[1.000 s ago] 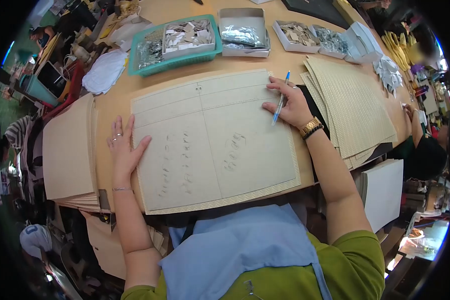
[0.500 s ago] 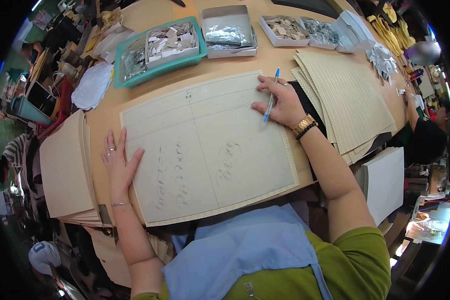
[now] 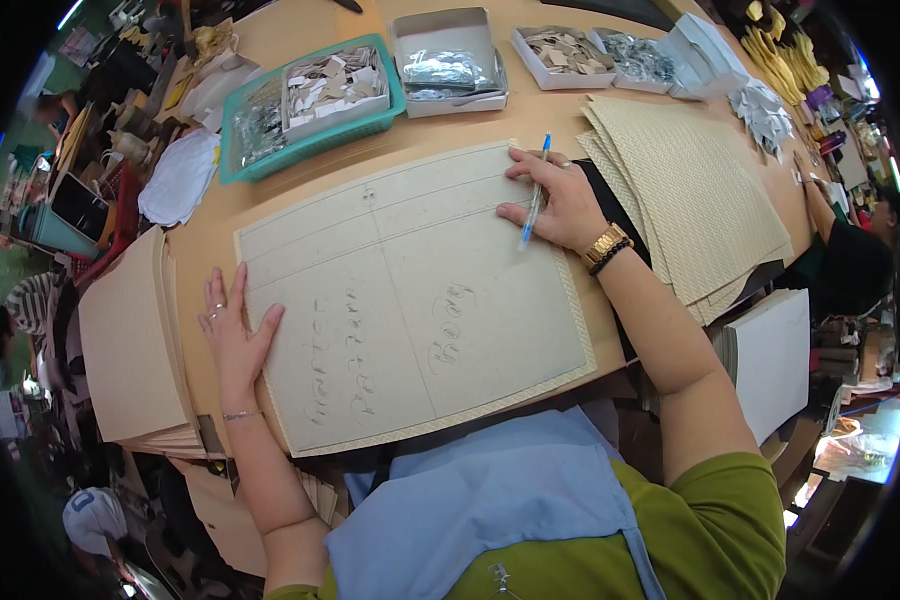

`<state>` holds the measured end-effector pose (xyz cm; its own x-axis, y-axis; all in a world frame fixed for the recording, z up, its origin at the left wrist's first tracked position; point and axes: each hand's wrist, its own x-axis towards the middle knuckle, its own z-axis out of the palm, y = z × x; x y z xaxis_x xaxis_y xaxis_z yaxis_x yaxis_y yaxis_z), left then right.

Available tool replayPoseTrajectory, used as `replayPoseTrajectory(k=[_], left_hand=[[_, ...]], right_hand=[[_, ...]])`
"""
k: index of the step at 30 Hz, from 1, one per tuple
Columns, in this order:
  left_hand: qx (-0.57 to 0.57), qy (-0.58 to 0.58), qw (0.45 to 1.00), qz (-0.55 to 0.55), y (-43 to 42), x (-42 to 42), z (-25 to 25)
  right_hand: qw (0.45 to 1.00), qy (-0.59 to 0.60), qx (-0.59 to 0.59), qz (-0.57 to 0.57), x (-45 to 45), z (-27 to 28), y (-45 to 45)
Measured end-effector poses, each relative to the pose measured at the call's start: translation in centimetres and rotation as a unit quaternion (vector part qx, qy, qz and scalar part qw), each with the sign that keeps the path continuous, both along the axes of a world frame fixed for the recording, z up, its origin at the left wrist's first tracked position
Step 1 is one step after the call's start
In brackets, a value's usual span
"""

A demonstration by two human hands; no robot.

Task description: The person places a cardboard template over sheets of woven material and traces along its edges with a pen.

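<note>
In the head view, we have a lined pale sheet [image 3: 510,310] lying in front of us on the table [image 3: 215,230], handwriting across its nearer part; a woven-textured sheet [image 3: 586,350] lies under it, showing as a narrow border along the near and right edges; our left hand [image 3: 238,335] lies at the left edge of the lined sheet, thumb spread wide from the other fingers and reaching over the edge onto the paper; our right hand [image 3: 565,205] is at the far right corner, thumb and forefinger apart with their tips over the sheet, and a slanting pen [image 3: 527,235] is held across the fingers, though we cannot tell exactly which of them grip it; a gold watch [image 3: 605,245] sits on that wrist; to our right, just beside that hand, is a loose pile of woven sheets [image 3: 700,190]; to our left stands a stack of plain sheets [image 3: 130,340]; beyond the lined sheet we see a teal tray [image 3: 315,155] holding a box of small card pieces [image 3: 335,88], and next to it an open white box [image 3: 440,35] with clear packets [image 3: 450,70] inside.
</note>
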<state>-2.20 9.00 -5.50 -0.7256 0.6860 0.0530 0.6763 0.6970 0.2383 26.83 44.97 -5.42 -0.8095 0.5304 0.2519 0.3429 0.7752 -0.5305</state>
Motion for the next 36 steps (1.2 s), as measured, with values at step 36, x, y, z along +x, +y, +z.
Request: replayPoseTrajectory(k=[36], left_hand=[[0.018,0.023,1.0,-0.004,-0.2,-0.2,-1.0]], right_hand=[[0.998,0.05,0.005,0.022,-0.6,-0.7,0.5]])
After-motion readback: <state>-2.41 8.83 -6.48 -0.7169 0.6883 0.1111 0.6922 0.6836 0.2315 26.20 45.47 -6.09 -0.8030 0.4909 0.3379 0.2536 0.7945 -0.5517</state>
